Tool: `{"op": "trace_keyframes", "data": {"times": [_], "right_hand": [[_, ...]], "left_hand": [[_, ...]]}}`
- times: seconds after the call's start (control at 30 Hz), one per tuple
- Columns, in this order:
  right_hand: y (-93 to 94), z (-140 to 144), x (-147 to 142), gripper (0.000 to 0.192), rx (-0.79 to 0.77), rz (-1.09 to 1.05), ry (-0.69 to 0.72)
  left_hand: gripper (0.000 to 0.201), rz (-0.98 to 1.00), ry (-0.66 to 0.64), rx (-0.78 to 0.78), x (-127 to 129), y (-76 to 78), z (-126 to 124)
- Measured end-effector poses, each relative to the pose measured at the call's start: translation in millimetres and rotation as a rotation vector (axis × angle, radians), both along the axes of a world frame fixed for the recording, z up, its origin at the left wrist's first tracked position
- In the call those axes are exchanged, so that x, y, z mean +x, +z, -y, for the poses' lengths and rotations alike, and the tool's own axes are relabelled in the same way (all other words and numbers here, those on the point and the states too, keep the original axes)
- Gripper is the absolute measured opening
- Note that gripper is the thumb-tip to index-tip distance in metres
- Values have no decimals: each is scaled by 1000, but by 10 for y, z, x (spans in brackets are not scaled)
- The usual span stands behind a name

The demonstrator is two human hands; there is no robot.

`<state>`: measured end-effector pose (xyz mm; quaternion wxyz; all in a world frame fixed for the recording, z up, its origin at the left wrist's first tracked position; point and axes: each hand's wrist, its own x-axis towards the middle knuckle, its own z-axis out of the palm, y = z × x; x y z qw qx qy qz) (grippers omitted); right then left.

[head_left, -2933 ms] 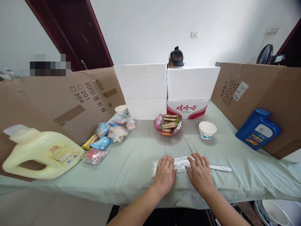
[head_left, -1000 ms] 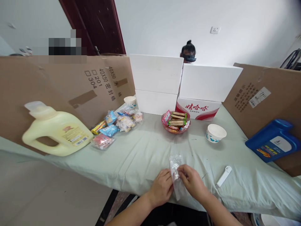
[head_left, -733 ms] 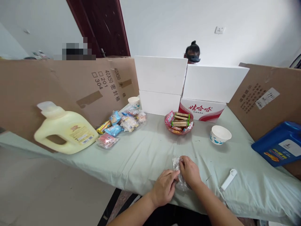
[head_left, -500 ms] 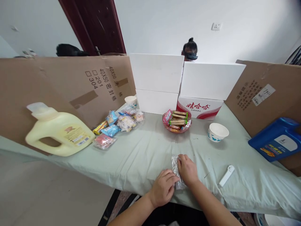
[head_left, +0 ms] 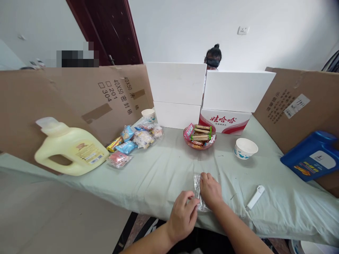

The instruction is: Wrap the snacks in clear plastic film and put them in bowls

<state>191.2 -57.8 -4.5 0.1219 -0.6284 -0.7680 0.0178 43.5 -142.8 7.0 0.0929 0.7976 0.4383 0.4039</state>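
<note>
A crinkled clear plastic bag (head_left: pixel 197 182) lies flat near the table's front edge, its contents hard to make out. My right hand (head_left: pixel 211 191) rests over its right side, fingers curled down onto the plastic. At the bag's left edge my left hand (head_left: pixel 183 214) has thumb and fingertips drawn together in a pinch on the plastic. Off to the right lies a white peeler-like tool (head_left: pixel 255 198), touched by neither hand.
Farther back stand a red bowl (head_left: pixel 200 145) of snack sticks and packets, and a paper bowl (head_left: pixel 245 150). Wrapped snacks (head_left: pixel 127 147) and a yellow jug (head_left: pixel 71 150) are left, a blue bottle (head_left: pixel 309 158) right. White boxes (head_left: pixel 177 114) and cardboard (head_left: pixel 106 106) border the table; a person (head_left: pixel 213 58) is behind.
My left hand has drawn slightly back, its index finger now raised and bent above the thumb. My right hand stays on the bag with little movement. The view has shifted slightly.
</note>
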Motion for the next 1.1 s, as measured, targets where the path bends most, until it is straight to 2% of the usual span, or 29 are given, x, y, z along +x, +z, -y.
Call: {"op": "trace_keyframes", "data": {"times": [0.1,0.17,0.23,0.33,0.53,0.57,0.63,0.7,0.77,0.83,0.9,1.0,1.1], "right_hand": [[1,7,-2,14,2,9,-4],[0,28,-12,12,9,12,10],[-4,48,-22,12,25,9,31],[6,27,22,14,55,4,34],[209,-81,426,21,136,16,-71],[242,-29,475,24,162,6,-38],[257,176,512,33,202,-25,170],[188,464,485,44,208,-60,446],[67,739,441,51,200,-71,583],[-38,921,416,50,213,-84,571],[-70,984,412,40,204,-120,527],[30,927,419,21,135,-201,523],[186,797,425,19,78,-255,572]], "left_hand": [[17,-114,-227,92,6,67,-314],[10,-194,-286,82,0,49,-477],[6,-256,-225,36,-18,2,-557],[15,-287,-114,-59,-54,-52,-549],[17,-253,-102,-119,-77,-33,-500],[18,-255,-102,-128,-77,-26,-502],[26,-270,-104,-138,-78,-12,-507],[35,-302,-124,-130,-80,1,-512],[36,-328,-153,-122,-82,11,-520],[31,-323,-174,-125,-85,13,-530],[24,-298,-182,-131,-88,5,-540],[23,-279,-184,-145,-93,-12,-547],[26,-263,-187,-164,-100,-22,-550]]}}
